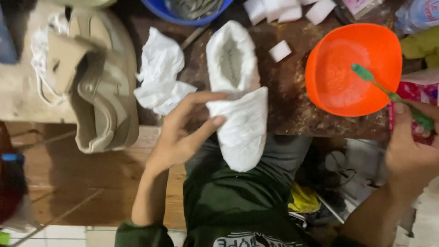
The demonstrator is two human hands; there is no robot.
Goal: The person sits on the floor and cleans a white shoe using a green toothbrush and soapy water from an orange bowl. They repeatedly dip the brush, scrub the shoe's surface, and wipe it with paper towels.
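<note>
A person seen from above wears a dark green long-sleeved top, its cuffs pushed back near the elbows so both forearms are bare. Pale printed lettering curves across the chest at the near edge of the scene, partly cut off. Dark grey trousers cover the lap, the cloth creased and folded. The left hand (176, 132) and the right hand (411, 153) are bare, with no gloves, rings, watch or bracelet showing. The fingernails are short and unpainted. The sleeve fabric bunches in soft folds at both elbows.
</note>
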